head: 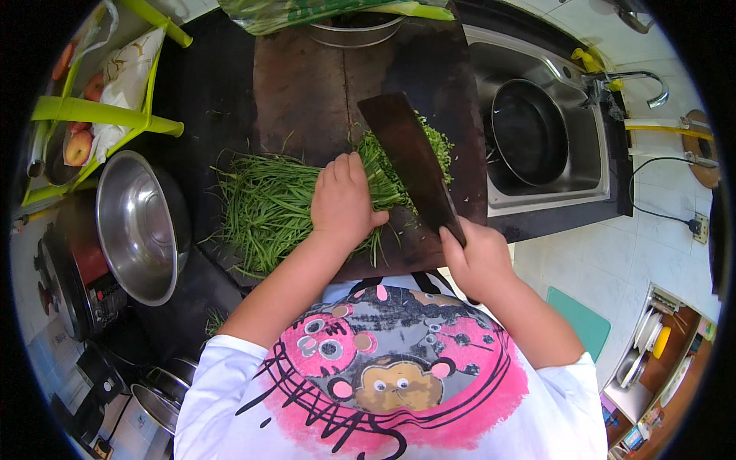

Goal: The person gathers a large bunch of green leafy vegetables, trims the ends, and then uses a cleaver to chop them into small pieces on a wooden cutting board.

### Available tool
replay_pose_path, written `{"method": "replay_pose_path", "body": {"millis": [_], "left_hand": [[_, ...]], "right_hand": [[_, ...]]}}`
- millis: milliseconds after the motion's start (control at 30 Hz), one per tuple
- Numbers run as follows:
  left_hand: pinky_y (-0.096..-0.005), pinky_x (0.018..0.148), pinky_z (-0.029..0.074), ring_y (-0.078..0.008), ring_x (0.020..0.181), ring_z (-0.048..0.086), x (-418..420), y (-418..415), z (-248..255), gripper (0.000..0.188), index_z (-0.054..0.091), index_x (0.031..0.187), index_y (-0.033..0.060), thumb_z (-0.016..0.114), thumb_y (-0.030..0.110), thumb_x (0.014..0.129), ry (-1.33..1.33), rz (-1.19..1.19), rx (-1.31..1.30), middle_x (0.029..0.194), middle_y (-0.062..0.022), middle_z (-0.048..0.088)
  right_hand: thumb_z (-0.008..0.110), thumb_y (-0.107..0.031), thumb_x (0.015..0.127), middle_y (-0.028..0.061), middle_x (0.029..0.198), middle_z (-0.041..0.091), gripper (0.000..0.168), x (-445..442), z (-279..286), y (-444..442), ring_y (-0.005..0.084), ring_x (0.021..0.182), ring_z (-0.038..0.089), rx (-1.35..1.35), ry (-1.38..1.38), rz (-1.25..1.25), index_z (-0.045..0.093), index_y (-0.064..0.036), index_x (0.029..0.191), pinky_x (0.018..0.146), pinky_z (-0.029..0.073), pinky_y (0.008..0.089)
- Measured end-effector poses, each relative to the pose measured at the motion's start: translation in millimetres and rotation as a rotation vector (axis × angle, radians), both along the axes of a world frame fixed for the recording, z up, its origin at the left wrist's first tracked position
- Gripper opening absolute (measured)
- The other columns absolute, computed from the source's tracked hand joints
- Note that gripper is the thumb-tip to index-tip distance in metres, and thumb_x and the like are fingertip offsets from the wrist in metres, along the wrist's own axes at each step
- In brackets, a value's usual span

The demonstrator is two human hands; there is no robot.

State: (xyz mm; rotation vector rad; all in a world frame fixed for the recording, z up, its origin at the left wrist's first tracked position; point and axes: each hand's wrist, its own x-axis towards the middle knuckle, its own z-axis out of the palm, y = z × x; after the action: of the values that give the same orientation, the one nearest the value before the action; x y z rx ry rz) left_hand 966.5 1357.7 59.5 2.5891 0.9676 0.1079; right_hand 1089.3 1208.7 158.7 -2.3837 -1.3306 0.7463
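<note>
My left hand [344,198] presses down on a thick bunch of long thin green stalks, which look like garlic chives [270,207], on a dark wooden cutting board [305,92]. In my right hand [478,259] is the handle of a cleaver [405,155] with a broad, dark blade. The blade slants up and to the left, beside the cut ends of the bunch. Finely chopped green pieces [440,146] lie heaped to the right of the blade and partly behind it. Where exactly the cutting edge meets the stalks is hidden.
Right of the board, a black pan [530,132] sits in a steel sink [586,184] with a faucet [638,80]. A steel bowl [138,224] stands at left, below a green rack [103,112] holding apples. Another metal bowl [356,37] and a leafy vegetable in plastic [287,14] are at the far edge.
</note>
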Motion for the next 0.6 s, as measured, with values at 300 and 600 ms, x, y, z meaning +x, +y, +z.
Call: {"method": "replay_pose_path", "body": {"millis": [300,600], "left_hand": [[-0.0377,0.094,0.039,-0.031,0.106,0.047,1,0,4,0.086,0.043,0.116,-0.0062,0.084,0.033,0.051,0.004,-0.013,0.001,0.116,-0.0171,0.047],[-0.0395,0.098,0.038,-0.0332,0.112,0.047,2,4,4,0.091,0.042,0.121,-0.0067,0.085,0.03,0.049,0.026,-0.03,-0.035,0.12,-0.0199,0.048]], "right_hand": [[0.054,-0.019,0.086,0.0202,0.069,0.06,0.018,-7,9,-11,0.0406,0.066,0.058,-0.133,0.009,0.029,0.061,-0.004,0.093,0.059,0.046,0.0475],[0.049,-0.023,0.087,0.0243,0.073,0.062,0.026,0,8,40,0.0412,0.071,0.061,-0.27,0.058,0.07,0.063,-0.001,0.087,0.067,0.049,0.0494]]}}
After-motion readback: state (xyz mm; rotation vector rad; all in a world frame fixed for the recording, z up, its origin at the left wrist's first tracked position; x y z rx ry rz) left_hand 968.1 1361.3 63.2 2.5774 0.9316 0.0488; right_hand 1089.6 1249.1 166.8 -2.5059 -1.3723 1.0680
